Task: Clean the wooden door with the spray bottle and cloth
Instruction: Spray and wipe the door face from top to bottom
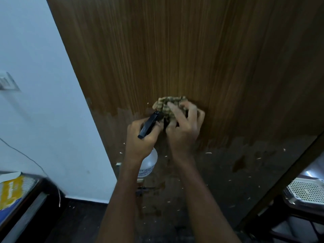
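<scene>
**Two hands at a wooden door, one with a spray bottle and one with a cloth**

Both forearms reached up from the lower edge of the view toward the wooden door [184,50], which filled the centre and top of the picture. The left hand [140,137] had its fingers curled round the neck of the spray bottle [148,165], gripping it below the black trigger head; the nozzle pointed up and to the right, ending just beside the cloth [168,106]. The bottle's clear body, bearing a printed label too blurred to read, hung below the left wrist. The right hand [184,128] held the bunched, beige-green cloth with bent fingers and pressed it against the door face, a little above the line where the streaked brown upper panel met a darker, duller lower band. That lower band carried pale flecks and darker blotches. A pale blue wall [43,102] stood to the left of the door, with a switch plate [7,83] near the left edge. A yellow box [10,192] lay at lower left, and a perforated white tray [305,191] at lower right.
</scene>
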